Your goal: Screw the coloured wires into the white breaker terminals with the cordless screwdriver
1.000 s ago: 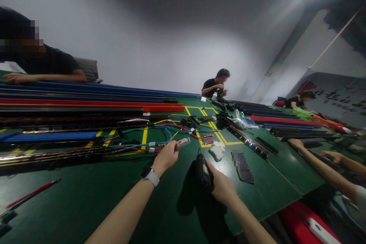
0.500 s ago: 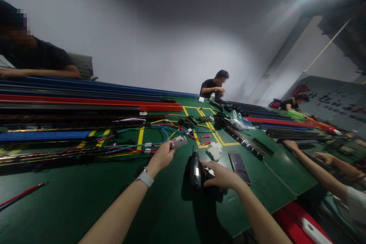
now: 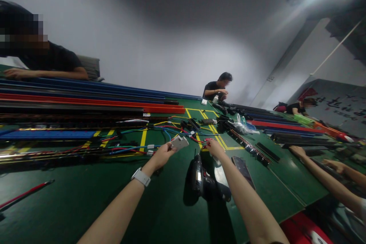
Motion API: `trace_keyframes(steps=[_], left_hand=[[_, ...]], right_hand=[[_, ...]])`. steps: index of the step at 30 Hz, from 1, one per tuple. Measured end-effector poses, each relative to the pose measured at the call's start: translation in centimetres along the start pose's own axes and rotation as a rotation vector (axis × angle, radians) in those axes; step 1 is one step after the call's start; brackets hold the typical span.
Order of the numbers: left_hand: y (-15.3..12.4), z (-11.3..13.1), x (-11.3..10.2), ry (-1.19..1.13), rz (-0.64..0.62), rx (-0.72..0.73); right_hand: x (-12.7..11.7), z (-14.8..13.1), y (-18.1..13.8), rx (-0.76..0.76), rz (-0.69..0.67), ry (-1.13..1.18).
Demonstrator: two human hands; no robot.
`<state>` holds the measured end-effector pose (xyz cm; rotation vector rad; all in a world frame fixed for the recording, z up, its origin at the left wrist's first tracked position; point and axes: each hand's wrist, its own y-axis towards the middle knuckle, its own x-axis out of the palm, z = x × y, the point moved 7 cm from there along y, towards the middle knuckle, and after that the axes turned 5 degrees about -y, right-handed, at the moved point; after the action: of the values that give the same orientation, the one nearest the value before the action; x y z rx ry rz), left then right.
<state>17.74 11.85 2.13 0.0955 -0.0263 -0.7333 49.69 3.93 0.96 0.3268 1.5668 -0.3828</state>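
Note:
My left hand [image 3: 162,156], with a watch on its wrist, grips a small white circuit breaker [image 3: 180,143] above the green table. My right hand [image 3: 215,149] reaches forward, its fingertips pinched at a short red piece [image 3: 209,139] lying by the yellow line; what exactly is between the fingers is partly hidden. A black power drill [image 3: 198,177] lies on its side between my forearms, bit pointing away. Beneath my right hand, white plastic parts [image 3: 217,161] are mostly covered. A phone [image 3: 243,170] lies right of my right forearm.
Coloured wires [image 3: 162,127] and long strips [image 3: 45,135] stretch across the left side. Red rails [image 3: 160,107] and blue rails lie behind. A red-black cable [image 3: 27,194] is at front left. Co-workers sit around; another person's hands [image 3: 299,151] rest at the right.
My right hand has left the drill and moved forward to the red pieces. The drill now lies free on the table. My left hand still holds the circuit breaker, slightly turned.

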Motion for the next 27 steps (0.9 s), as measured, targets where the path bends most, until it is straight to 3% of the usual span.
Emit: trace_keyframes(steps=[6, 15, 22, 27], left_hand=[[-0.4, -0.4, -0.4, -0.122, -0.085, -0.088], [-0.4, -0.3, -0.6, -0.168, -0.079, -0.087], [-0.4, -0.3, -0.5, -0.158, -0.079, -0.094], [-0.4, -0.4, -0.4, -0.177, -0.074, -0.086]], right_hand=[[0.4, 0.1, 0.2, -0.070, -0.007, -0.039], [-0.8, -0.4, -1.4, -0.136, 0.085, 0.045], [-4.2, -2.0, -3.0, -0.126, 0.259, 0.329], [-7.3, -4.5, -4.4, -0.229, 0.342, 0.574]])
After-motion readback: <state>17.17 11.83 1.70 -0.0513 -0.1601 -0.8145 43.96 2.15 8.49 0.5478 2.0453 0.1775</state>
